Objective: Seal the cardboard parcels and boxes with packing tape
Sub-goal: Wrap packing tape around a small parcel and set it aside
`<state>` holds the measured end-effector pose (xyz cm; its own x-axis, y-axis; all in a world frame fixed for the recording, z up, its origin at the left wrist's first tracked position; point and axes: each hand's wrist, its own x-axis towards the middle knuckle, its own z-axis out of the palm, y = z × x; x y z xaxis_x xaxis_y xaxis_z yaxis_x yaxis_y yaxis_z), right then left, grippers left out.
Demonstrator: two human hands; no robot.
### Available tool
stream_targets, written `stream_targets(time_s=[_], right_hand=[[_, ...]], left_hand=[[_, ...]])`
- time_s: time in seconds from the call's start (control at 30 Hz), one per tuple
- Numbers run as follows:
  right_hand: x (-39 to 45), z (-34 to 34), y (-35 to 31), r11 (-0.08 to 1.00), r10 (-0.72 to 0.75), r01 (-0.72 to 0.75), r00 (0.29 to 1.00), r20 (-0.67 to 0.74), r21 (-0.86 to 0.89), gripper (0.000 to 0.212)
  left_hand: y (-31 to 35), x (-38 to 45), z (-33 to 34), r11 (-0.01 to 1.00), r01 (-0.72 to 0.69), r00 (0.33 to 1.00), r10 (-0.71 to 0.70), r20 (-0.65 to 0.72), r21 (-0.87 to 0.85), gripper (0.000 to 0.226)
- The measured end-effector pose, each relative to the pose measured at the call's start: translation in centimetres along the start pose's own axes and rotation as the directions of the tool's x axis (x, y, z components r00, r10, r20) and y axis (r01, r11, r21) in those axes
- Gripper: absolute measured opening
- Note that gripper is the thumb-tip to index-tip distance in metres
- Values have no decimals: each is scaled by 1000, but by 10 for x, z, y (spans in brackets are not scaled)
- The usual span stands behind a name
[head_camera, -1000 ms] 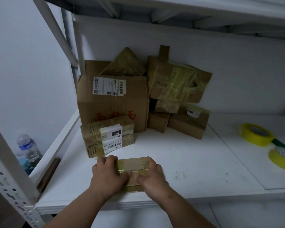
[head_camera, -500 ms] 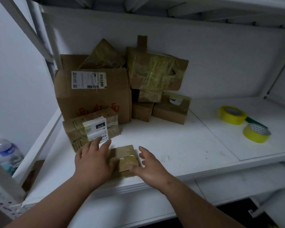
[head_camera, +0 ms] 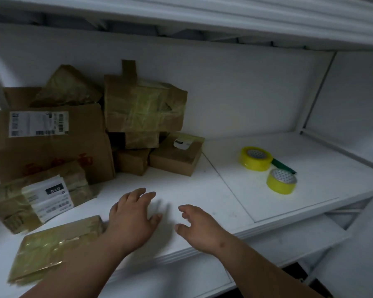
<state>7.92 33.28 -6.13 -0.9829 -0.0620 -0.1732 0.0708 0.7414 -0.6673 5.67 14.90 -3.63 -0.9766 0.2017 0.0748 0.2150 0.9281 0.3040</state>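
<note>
Left hand (head_camera: 132, 220) spread, empty; right hand (head_camera: 199, 226) relaxed, empty.

Our left hand (head_camera: 131, 220) and right hand (head_camera: 199, 225) hover empty, loosely spread, over the white shelf (head_camera: 202, 196) near its front edge. A flat tape-wrapped brown cardboard parcel (head_camera: 56, 244) lies at the front left corner; two yellow tape rolls (head_camera: 256, 158) sit toward the right edge.

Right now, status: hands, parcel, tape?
Left hand and right hand open, holding nothing. Flat taped parcel lies on shelf beside left wrist. Two yellow tape rolls far right, path unobstructed.
</note>
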Motion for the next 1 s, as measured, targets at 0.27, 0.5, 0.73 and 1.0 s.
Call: stream_targets(time_s=[0.27,0.5,0.73,1.0], right_hand=[[18,-69,72,995,71,-76,995,-74,-71,51],[48,-119,108,989,104,-126,963,-249,-75,44],[62,-173,149,978,114,-172,914,-390,-119,38],[112,-251,187,914,58,-200,926,-374,-354,49]], left_hand=[[65,51,29,995,-47,995,55,87,-91,58],[107,122,53,970,-146,970,180,166,-196,55],[155,175,80,940,-186,936,258,238,-287,53],[224,235,100,950,-121,943,200,265,-289,61]])
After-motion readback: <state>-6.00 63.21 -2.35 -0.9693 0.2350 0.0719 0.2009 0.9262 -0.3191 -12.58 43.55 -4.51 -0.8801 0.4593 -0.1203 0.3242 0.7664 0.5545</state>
